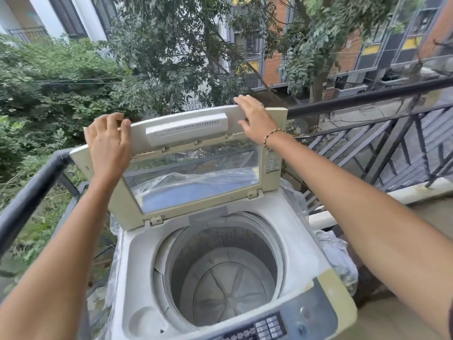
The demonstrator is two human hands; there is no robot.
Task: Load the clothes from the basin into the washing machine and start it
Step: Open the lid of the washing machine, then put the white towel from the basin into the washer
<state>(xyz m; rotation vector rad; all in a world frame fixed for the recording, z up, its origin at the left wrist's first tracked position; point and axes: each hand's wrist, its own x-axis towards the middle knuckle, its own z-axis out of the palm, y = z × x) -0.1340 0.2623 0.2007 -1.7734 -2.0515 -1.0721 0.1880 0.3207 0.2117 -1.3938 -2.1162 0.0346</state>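
Observation:
A top-loading washing machine [137, 244] stands on a balcony with its folding lid [186, 133] raised upright. The round drum [221, 273] below is bare, with no clothes in it. My left hand [109, 143] grips the lid's upper left edge, fingers curled over the top. My right hand [255, 119] lies flat against the lid's upper right part, fingers straight. The control panel [269, 325] runs along the near edge. No basin or clothes are in view.
A dark metal railing [367, 96] runs behind and to both sides of the machine. Clear plastic sheeting [340, 263] hangs down the machine's right side and behind the lid. Trees and buildings lie beyond.

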